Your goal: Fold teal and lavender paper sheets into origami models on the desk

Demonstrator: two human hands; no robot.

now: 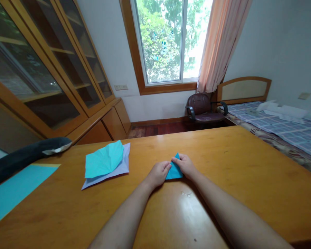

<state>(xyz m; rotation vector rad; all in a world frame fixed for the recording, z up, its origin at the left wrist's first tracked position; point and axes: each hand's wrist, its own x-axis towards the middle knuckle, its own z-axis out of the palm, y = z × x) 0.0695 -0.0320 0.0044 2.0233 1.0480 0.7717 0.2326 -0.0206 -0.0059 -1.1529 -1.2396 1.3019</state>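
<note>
Nearest to the camera, two bare forearms reach forward over the wooden counter (223,166). The left hand (158,173) and the right hand (186,165) meet at a small blue folded paper (174,170), which lies flat on the counter. Both hands pinch and press it: the left fingertips hold its left edge, the right fingertips hold its upper point. To fold it well, I think the edges should be aligned exactly before the crease is pressed, and one hand should keep the paper fixed while the other runs along the fold.

Left of the folded paper, well apart, a creased cyan sheet (103,159) lies on a white sheet (119,169). Farther left there is a flat cyan sheet (12,192) and a dark cushion (23,155). Beyond the folded paper stand a chair (202,109), a bed (287,129) and a window (171,38).
</note>
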